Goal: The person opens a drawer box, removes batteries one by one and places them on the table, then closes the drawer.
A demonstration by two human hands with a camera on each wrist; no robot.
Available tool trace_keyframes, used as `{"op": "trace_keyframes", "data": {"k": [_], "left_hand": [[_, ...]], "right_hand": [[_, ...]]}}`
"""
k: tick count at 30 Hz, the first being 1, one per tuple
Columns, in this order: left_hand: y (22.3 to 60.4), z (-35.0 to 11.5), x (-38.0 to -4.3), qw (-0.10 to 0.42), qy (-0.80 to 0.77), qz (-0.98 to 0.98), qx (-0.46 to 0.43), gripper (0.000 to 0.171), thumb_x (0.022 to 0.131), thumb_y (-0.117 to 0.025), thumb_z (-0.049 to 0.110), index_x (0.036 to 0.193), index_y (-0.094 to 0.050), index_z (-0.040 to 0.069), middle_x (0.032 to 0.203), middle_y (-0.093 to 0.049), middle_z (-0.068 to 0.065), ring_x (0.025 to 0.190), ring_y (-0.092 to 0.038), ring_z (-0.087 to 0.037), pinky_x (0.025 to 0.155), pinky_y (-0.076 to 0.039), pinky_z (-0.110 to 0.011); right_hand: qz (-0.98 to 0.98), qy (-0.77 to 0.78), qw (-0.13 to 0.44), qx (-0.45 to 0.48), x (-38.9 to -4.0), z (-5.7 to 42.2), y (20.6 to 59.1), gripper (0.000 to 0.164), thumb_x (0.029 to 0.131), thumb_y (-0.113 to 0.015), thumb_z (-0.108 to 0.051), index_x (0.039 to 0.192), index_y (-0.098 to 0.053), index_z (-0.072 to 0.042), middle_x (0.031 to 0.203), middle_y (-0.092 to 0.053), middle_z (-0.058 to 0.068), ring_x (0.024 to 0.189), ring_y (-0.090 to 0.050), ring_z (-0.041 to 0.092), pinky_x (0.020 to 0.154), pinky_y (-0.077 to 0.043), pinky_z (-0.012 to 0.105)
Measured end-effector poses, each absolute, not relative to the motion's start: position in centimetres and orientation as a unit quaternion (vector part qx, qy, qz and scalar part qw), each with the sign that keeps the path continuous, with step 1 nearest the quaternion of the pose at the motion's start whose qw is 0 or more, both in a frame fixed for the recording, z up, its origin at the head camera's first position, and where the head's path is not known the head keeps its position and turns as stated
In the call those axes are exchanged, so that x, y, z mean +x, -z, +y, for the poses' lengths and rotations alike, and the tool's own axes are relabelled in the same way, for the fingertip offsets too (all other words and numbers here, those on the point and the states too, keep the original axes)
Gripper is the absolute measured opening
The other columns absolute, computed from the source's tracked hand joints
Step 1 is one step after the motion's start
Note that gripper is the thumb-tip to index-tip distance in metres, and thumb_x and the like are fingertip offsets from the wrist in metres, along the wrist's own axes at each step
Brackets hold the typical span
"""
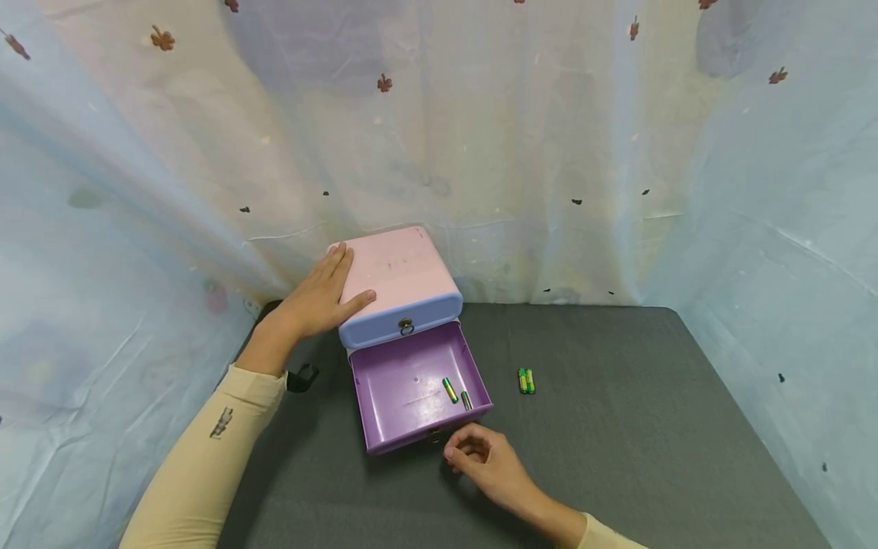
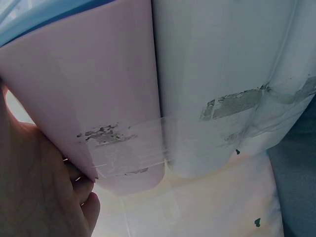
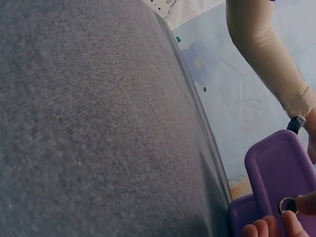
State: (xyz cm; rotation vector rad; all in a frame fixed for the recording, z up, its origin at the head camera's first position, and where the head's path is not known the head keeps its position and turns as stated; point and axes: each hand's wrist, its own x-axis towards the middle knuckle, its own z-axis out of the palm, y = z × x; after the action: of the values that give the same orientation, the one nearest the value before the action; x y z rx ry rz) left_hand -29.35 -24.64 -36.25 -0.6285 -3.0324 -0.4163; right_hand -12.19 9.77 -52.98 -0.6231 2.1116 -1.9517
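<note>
My left hand [image 1: 318, 297] rests with outstretched fingers on the pink top of a small drawer cabinet [image 1: 398, 263]. Its blue upper drawer [image 1: 401, 320] is closed, and the purple lower drawer [image 1: 405, 381] is pulled out. Inside that drawer lie two green batteries, one [image 1: 450, 390] beside the other [image 1: 466, 400]. My right hand [image 1: 490, 465] is at the purple drawer's front, fingers loosely bent, close to its ring pull [image 3: 288, 205]. Whether a fingertip touches the ring is unclear. In the left wrist view, my left fingers [image 2: 84, 190] lie along the cabinet's pink side.
Two more green batteries [image 1: 526, 380] lie side by side on the grey cloth-covered table [image 1: 617, 442], right of the drawer. A patterned curtain [image 1: 480, 152] hangs behind the table and along both sides. Clear tape [image 2: 133, 143] runs across the cabinet's outside.
</note>
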Motion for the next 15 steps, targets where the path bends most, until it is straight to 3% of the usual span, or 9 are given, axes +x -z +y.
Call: {"op": "trace_keyframes", "data": {"k": [11, 15], "left_hand": [[36.1, -24.6, -29.2, 0.007, 0.136, -0.970, -0.201, 0.103, 0.109, -0.041, 0.068, 0.170, 0.007, 0.000, 0.179, 0.011, -0.017, 0.166, 0.012, -0.033, 0.134, 0.000, -0.054], [36.2, -24.7, -29.3, 0.008, 0.136, -0.970, -0.201, 0.103, 0.109, -0.041, 0.068, 0.170, 0.007, -0.001, 0.179, 0.010, -0.018, 0.166, 0.012, -0.034, 0.134, 0.000, -0.054]], "right_hand": [[0.719, 0.641, 0.083, -0.256, -12.3, 10.8, 52.0, 0.011, 0.103, -0.073, -0.010, 0.109, -0.071, -0.001, 0.102, -0.074, 0.017, 0.086, -0.075, 0.027, 0.075, -0.064, 0.033], [0.730, 0.621, 0.056, -0.278, -12.6, 11.3, 51.2, 0.008, 0.103, -0.074, -0.010, 0.108, -0.071, -0.005, 0.101, -0.074, 0.011, 0.088, -0.074, 0.020, 0.077, -0.063, 0.031]]}}
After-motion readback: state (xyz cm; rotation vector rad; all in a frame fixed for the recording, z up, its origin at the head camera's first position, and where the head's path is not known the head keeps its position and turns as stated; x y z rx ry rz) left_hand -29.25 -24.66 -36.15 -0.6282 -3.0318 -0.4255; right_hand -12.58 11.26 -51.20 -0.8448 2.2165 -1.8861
